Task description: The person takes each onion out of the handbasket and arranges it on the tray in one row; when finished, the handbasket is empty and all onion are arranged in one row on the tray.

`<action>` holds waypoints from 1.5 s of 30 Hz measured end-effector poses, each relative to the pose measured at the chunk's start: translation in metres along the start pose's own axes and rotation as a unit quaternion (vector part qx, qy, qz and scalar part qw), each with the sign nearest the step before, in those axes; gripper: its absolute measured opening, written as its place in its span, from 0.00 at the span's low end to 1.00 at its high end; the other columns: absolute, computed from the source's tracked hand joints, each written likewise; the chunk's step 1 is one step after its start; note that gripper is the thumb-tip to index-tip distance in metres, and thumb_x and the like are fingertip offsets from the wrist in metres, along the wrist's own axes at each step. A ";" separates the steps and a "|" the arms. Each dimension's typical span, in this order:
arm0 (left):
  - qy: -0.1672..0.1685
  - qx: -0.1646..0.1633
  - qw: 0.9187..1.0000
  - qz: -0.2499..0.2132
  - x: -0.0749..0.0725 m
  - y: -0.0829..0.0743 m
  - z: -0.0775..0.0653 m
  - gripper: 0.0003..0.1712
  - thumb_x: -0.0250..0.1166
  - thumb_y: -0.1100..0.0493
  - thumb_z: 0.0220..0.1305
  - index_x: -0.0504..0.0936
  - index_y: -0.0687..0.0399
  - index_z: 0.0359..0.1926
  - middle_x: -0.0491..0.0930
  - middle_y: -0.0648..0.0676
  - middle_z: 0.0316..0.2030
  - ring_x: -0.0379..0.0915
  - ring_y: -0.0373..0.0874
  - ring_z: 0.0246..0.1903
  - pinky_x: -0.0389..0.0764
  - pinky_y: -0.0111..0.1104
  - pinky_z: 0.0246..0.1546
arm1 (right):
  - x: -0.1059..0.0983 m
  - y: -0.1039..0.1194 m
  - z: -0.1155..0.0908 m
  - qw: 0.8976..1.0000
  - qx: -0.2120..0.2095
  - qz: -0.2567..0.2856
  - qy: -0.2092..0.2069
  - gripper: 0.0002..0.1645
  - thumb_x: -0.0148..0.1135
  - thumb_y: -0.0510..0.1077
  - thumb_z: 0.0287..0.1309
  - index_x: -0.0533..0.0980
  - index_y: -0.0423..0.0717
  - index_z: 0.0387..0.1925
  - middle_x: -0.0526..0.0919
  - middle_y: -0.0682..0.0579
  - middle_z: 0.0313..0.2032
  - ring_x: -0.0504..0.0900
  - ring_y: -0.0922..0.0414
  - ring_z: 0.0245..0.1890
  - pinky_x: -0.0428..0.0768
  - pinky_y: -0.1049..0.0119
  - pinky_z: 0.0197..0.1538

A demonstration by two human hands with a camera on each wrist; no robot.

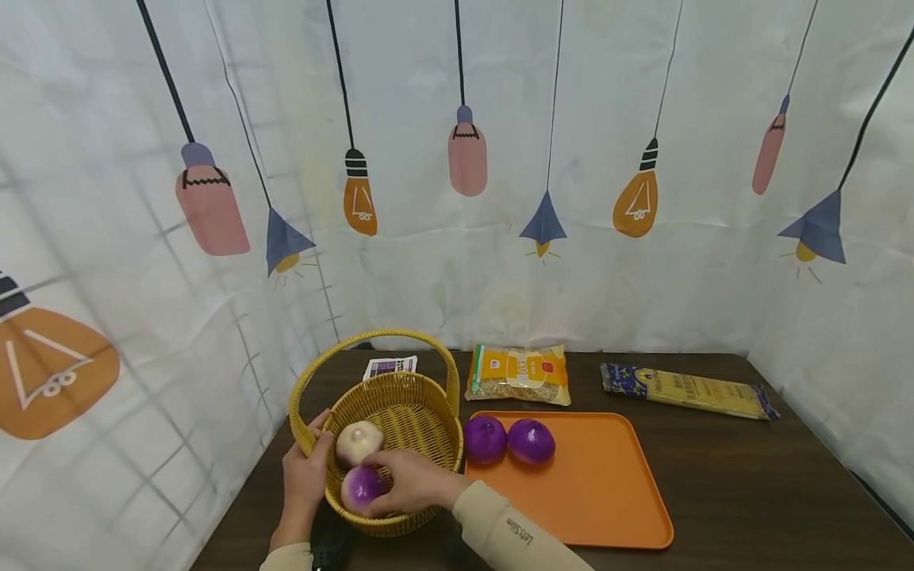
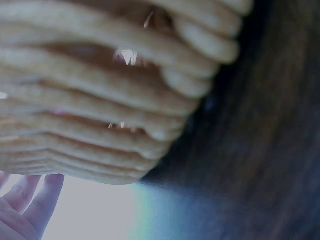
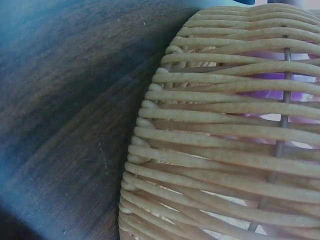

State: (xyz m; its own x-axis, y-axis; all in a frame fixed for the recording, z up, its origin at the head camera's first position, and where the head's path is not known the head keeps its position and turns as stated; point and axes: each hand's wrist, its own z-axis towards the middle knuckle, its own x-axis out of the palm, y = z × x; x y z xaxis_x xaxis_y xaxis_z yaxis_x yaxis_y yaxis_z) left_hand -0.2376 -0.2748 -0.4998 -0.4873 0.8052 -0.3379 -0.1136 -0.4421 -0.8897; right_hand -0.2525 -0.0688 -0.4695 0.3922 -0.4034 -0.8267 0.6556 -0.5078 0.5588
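A yellow wicker basket [image 1: 407,408] with a tall arched handle stands on the dark table; its woven side fills much of both wrist views. My left hand [image 1: 305,472] grips the basket's left rim beside the handle's foot, and some of its fingers [image 2: 42,205] show under the weave in the left wrist view. My right hand [image 1: 414,480] reaches over the near rim. Inside, its thumb and fingers pinch a purple-and-white onion [image 1: 362,488]. Just behind that lies a whitish bulb [image 1: 359,442] with a small nub, against the basket's left wall.
Right of the basket lies an orange tray [image 1: 593,484] with two glossy purple onions [image 1: 485,438] at its far left corner. Behind it are a yellow-orange food bag [image 1: 517,375] and a long pack of noodles [image 1: 689,391]. A small white-and-purple packet [image 1: 389,366] lies behind the basket.
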 end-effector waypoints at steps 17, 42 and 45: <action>0.000 0.003 1.000 -0.010 0.001 0.001 -0.001 0.22 0.52 0.52 0.74 0.77 0.51 0.64 0.75 0.56 0.62 0.70 0.51 0.58 0.65 0.11 0.44 | 0.000 -0.002 -0.002 0.999 -0.011 0.035 0.015 0.36 0.75 0.52 0.49 0.73 0.49 0.59 0.80 0.61 0.50 0.76 0.70 0.47 0.74 0.78 0.45; -0.011 0.004 1.000 -0.016 0.001 0.001 0.001 0.20 0.55 0.55 0.73 0.79 0.54 0.61 0.76 0.53 0.62 0.71 0.50 0.58 0.66 0.11 0.44 | -0.008 0.004 -0.018 0.994 0.002 0.082 -0.067 0.44 0.74 0.57 0.45 0.67 0.60 0.65 0.67 0.58 0.50 0.71 0.67 0.44 0.75 0.73 0.42; -0.011 0.003 1.000 -0.015 0.001 0.000 0.002 0.20 0.55 0.54 0.73 0.79 0.54 0.61 0.76 0.54 0.62 0.71 0.51 0.58 0.66 0.10 0.44 | -0.013 0.004 -0.023 0.993 0.004 0.092 -0.071 0.43 0.72 0.57 0.47 0.66 0.56 0.65 0.68 0.59 0.51 0.71 0.68 0.46 0.75 0.73 0.44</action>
State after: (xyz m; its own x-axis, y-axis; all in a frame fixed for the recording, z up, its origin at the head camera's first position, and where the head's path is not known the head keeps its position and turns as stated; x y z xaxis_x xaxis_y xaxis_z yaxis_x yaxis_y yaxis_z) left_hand -0.2396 -0.2748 -0.4993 -0.5027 0.8095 -0.3034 -0.1340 -0.4197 -0.8977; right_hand -0.2400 -0.0487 -0.4581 0.4093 -0.5934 -0.6931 0.5756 -0.4215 0.7007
